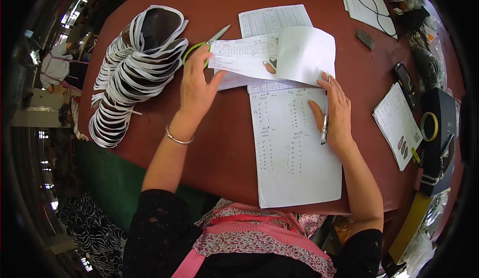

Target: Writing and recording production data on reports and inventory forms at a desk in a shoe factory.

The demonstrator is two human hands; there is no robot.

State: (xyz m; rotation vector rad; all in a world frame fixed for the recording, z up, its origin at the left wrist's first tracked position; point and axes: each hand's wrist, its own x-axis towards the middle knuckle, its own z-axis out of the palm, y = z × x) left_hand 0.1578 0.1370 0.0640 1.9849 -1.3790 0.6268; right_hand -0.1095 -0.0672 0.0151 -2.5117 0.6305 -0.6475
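Reddish-brown tabletop (224,148) spreads beneath both my arms. On its left side sits a big pile of dark shoe pieces (134,71) edged in white, overlapping one another in curved rows. Straight in front of me lies a white handwritten sheet (299,188), its columns of notes filling the upper part. Just beyond, overlapping its top edge, is the printed form (244,53) I am handling; its right part curls up and over, showing a blank white back. Off to the right, near a long dark box (441,113), lies another sheet (391,118) with shoe soles pictured on it.

My left hand (198,81) is at the form's left edge, thumb and fingers well parted; I cannot tell whether the fingertips touch the paper. My right hand (335,111) rests over the handwritten sheet, fingertips at the lower corner of the curl, a pen (325,121) tucked in against the fingers. Scissors (219,32) with green handles lie partly behind my left hand, blades pointing away. Smallest is the silvery bangle (178,139) around my left wrist.
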